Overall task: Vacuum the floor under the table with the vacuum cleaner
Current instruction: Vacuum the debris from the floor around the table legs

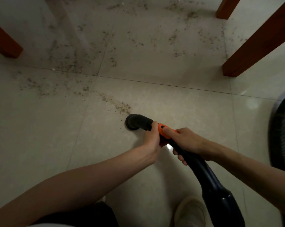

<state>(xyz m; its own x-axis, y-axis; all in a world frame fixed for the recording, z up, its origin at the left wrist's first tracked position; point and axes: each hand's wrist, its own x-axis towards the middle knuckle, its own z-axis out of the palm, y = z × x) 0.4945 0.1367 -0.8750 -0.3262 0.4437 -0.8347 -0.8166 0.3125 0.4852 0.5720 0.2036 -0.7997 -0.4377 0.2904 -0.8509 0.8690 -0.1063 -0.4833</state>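
The vacuum cleaner's black nozzle [136,122] sits mouth-down on the pale tiled floor [40,136], at the near end of a trail of dark crumbs [122,108]. My left hand [152,137] grips the tube just behind the nozzle, beside an orange collar [162,131]. Further back, my right hand [183,141] holds the black handle, with its forefinger lying along the orange part. The black wand [212,182] runs down to the lower right. More crumbs and dust [69,63] are scattered over the tiles between the table legs.
Brown wooden table legs stand at the left [4,41], the right [256,41] and the far right [227,7]. The ribbed black hose [279,133] curves along the right edge. My shoe [190,212] is at the bottom, near the wand.
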